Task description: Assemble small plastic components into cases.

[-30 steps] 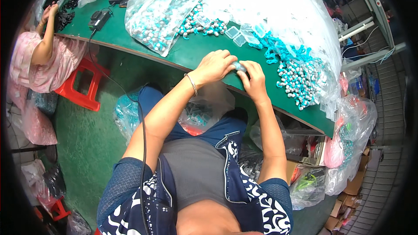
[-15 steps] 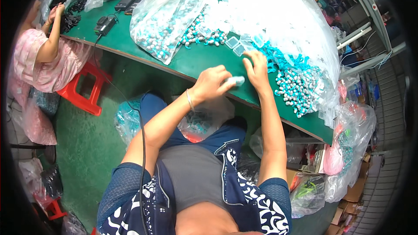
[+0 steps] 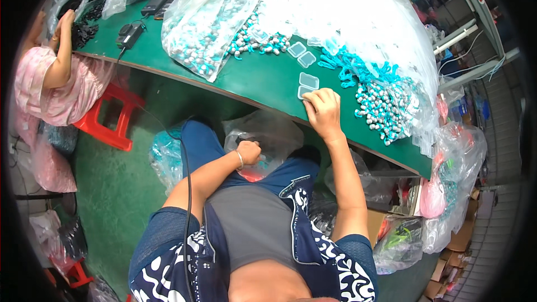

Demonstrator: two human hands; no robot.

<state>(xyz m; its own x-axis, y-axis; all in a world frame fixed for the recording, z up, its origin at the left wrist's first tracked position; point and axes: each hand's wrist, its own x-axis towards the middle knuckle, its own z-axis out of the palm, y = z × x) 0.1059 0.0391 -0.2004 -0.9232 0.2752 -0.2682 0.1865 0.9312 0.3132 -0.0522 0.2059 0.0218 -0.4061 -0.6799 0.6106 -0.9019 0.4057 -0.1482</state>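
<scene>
My right hand (image 3: 323, 111) is at the green table's front edge, its fingertips pinching the near half of an open clear plastic case (image 3: 309, 80). The case lies unfolded on the tabletop, lid and base side by side. My left hand (image 3: 249, 152) is low over a clear plastic bag (image 3: 274, 130) between my knees. Its fingers are curled closed; anything inside them is hidden. Behind the first case lies another open clear case (image 3: 296, 50). To the right of my right hand is a pile of grey-and-turquoise earplugs (image 3: 380, 106), with turquoise cords (image 3: 361, 69) behind it.
A large clear bag of similar earplugs (image 3: 196, 39) lies on the table's left half. Further left are a black adapter (image 3: 130, 34) and a person in pink (image 3: 53, 78) beside a red stool (image 3: 114, 114). A dark cable (image 3: 186, 190) hangs across my left side.
My left hand has gone from above the table edge, where it held a small clear thing, down to the bag. My right hand has come nearer, and an open case now lies by its fingers.
</scene>
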